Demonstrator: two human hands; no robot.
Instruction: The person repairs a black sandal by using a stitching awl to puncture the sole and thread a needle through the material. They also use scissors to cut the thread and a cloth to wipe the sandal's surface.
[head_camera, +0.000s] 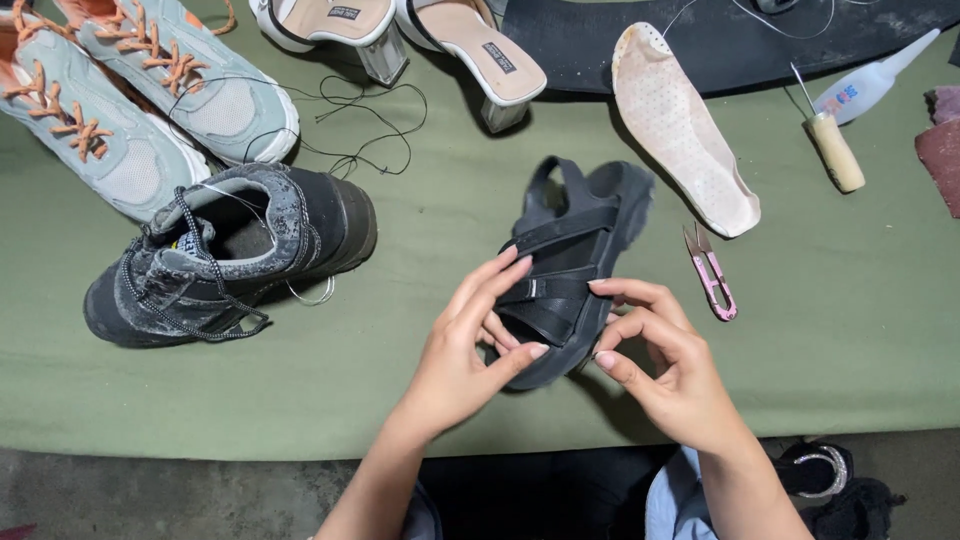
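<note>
A black strappy sandal (573, 250) lies on the green cloth (420, 300), toe end toward me. My left hand (470, 345) holds its near left edge, thumb under the toe and fingers spread over the straps. On the right side of the toe, my right hand (655, 355) grips the sole with its fingertips on the edge. Both forearms reach in from the bottom of the view.
A worn black sneaker (225, 255) lies at left, with two pale grey sneakers (140, 95) with orange laces behind it. Two beige heeled shoes (430, 40), loose black thread (360, 130), a beige insole (680, 125), pink thread snips (712, 275), an awl (830, 145) and a glue bottle (875, 85) lie around.
</note>
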